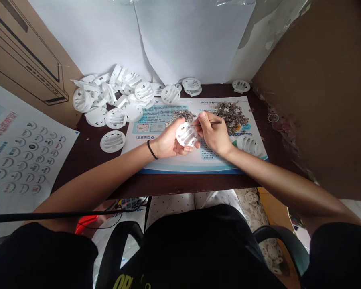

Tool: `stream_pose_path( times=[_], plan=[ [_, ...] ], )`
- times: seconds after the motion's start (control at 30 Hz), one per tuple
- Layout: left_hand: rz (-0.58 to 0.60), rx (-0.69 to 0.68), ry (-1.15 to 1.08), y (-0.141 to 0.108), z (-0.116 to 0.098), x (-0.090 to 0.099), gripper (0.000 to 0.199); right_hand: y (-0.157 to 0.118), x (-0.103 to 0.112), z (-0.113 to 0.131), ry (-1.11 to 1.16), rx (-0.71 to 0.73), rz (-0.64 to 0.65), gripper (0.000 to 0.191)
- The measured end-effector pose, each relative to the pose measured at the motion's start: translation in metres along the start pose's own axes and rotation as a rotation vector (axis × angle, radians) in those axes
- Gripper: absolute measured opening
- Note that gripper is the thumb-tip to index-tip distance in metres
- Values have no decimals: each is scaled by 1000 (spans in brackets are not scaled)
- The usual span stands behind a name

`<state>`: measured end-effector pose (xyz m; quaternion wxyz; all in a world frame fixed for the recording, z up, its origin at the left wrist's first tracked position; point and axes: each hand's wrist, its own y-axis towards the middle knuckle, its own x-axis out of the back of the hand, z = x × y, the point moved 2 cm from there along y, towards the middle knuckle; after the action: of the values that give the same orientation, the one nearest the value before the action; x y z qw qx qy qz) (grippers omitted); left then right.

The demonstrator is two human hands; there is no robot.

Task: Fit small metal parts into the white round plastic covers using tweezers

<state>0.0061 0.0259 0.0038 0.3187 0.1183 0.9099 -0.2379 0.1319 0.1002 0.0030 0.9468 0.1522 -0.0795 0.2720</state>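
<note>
My left hand (167, 141) grips a round white plastic battery holder (186, 135) with slots across its face, tilted up toward me. In my right hand (212, 131), the fingers are closed on a thin dark metal rod-like tool (215, 122); its tip end meets the upper right edge of the holder, and I cannot tell exactly what it touches. Behind my hands lie two heaps of small metal pieces, a smaller heap (180, 115) and a bigger heap (231, 116). Near my right wrist rests another white slotted part (248, 145).
A pile of white plastic parts (108, 90) covers the back left of the dark table (156, 185). A printed sheet (132, 154) lies under my hands. Cardboard (321, 100) walls the right side. Below, a box holds many white parts (252, 204).
</note>
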Motion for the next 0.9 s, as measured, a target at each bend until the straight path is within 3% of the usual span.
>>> stream_pose_path(
  times=[0.9],
  plan=[
    [16, -63, 61, 3, 3, 0, 47, 2, -1, 1, -15, 109, 15, 65]
  ],
)
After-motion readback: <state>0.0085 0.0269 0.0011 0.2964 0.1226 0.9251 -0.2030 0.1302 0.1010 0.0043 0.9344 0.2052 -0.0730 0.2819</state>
